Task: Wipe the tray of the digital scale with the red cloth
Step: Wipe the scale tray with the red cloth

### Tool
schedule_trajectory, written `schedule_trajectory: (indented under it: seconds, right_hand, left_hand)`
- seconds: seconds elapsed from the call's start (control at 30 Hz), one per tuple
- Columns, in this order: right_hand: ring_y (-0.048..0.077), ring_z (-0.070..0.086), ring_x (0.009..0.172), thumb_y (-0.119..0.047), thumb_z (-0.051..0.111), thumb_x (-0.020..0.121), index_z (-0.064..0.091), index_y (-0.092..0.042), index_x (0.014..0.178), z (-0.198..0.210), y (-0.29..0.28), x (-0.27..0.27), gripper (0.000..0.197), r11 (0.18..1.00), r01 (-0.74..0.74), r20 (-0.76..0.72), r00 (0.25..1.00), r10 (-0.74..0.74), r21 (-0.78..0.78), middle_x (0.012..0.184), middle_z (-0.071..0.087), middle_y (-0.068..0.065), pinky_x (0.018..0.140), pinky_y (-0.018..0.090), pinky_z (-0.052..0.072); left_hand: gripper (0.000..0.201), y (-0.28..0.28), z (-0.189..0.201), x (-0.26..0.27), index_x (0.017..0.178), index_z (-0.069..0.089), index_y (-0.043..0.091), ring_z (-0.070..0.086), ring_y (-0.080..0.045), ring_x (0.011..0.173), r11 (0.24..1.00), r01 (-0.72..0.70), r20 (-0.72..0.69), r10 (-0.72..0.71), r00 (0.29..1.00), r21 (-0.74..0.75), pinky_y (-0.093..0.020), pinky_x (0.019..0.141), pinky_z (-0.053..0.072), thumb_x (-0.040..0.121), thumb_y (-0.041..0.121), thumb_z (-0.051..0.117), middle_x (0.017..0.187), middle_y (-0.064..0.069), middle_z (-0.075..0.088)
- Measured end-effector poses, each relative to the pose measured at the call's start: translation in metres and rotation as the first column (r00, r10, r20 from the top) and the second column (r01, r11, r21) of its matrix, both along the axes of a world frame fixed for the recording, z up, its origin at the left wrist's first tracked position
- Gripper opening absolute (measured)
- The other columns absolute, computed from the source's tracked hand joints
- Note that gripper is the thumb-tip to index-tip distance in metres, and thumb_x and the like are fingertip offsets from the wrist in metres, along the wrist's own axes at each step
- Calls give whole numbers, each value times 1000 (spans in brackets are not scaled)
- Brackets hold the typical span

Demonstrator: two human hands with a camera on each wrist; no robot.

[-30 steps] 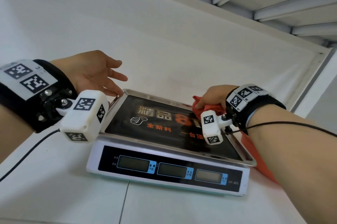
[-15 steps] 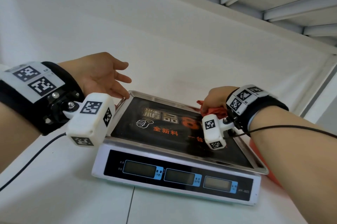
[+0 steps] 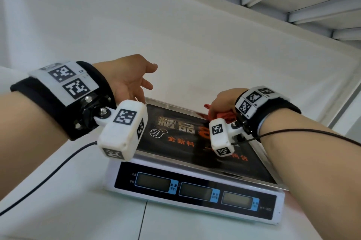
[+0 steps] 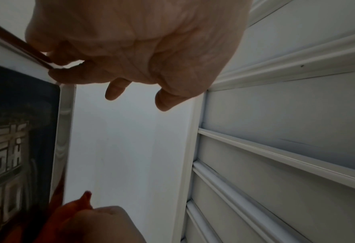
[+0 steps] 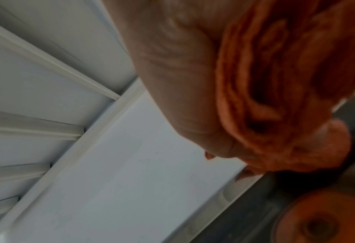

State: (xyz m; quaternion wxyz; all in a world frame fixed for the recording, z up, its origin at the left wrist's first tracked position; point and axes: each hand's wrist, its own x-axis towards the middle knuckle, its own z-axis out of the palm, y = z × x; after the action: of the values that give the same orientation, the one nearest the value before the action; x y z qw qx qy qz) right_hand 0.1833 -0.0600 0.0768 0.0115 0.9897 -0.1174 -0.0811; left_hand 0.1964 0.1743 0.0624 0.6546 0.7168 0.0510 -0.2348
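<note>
Red cloth point(image 3: 224, 115) bunched and gripped by right hand point(image 3: 224, 101) on scale tray point(image 3: 175, 106), far-left tray corner touched by left hand point(image 3: 129, 83), fingers point(image 4: 68, 77) loosely extended.

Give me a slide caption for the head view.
Right hand presses bunched red cloth onto steel scale tray; left hand steadies its corner.

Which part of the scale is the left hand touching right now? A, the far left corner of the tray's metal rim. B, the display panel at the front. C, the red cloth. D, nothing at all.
A: the left hand rests its fingers on the far left corner of the tray rim, seen from the left wrist.
</note>
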Motion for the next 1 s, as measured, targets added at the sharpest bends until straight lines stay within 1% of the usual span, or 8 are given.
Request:
schedule_trajectory:
  seconds: [0.17,0.27,0.63,0.7,0.77,0.83,0.93,1.0]
  right_hand:
    - [12,56,59,-13,55,97,61,-13,91,-8,18,7,8,921,25,-7,1000,-24,388,75,59,2,39,17,48]
    - [8,48,48,-7,45,100,53,-13,78,-3,22,2,23,820,114,-154,988,-31,561,58,58,-2,43,18,39]
    - [5,59,30,-7,64,92,64,-13,79,-4,24,3,14,925,-23,142,989,-34,378,47,66,-4,32,12,42]
    - [4,65,40,-11,65,93,66,-11,88,-6,38,5,5,913,-45,146,989,-16,405,68,70,1,39,13,49]
    - [13,74,80,-21,64,94,66,-6,106,-6,52,4,19,942,-53,122,992,13,331,100,72,9,77,24,60]
    - [23,72,96,-20,67,92,63,-6,98,-4,56,6,16,937,-29,73,997,4,347,99,73,10,89,34,58]
    - [10,66,41,-9,65,91,63,-9,83,6,48,5,9,916,-46,89,996,12,398,63,67,2,40,17,52]
    - [6,59,29,-7,67,90,66,-9,87,8,42,4,4,932,-61,153,988,7,357,62,65,2,31,13,42]
  left_hand:
    - [70,-5,0,-1,145,36,9,23,-50,138,1000,1,-7,-1,1000,-7,-63,103,27,93,54,45,149,-38,22]
    - [70,-4,-1,-1,147,33,8,19,-50,139,1000,1,-3,-2,1000,-10,-63,103,26,94,53,44,150,-37,20]
    - [69,-2,-3,-9,147,32,6,7,-45,144,1000,-1,9,2,1000,-31,-59,106,23,95,51,43,151,-37,18]
    - [70,-3,-3,-8,148,32,6,5,-45,144,1000,-2,12,2,1000,-27,-59,107,21,95,51,43,151,-37,18]
    - [70,-4,-4,-8,148,32,6,4,-45,144,1000,0,14,0,1000,-25,-60,107,21,95,51,42,151,-36,17]
    - [69,-4,-4,-9,147,33,6,6,-45,144,1000,2,17,-2,1000,-22,-59,107,23,96,51,42,151,-36,18]
    - [69,-3,-4,-10,148,32,6,6,-44,145,1000,-4,20,4,1000,-29,-57,108,23,96,50,42,151,-36,19]
    - [69,-2,-4,-10,147,32,6,6,-43,145,999,-2,16,2,1000,-34,-57,108,22,96,51,42,151,-36,19]
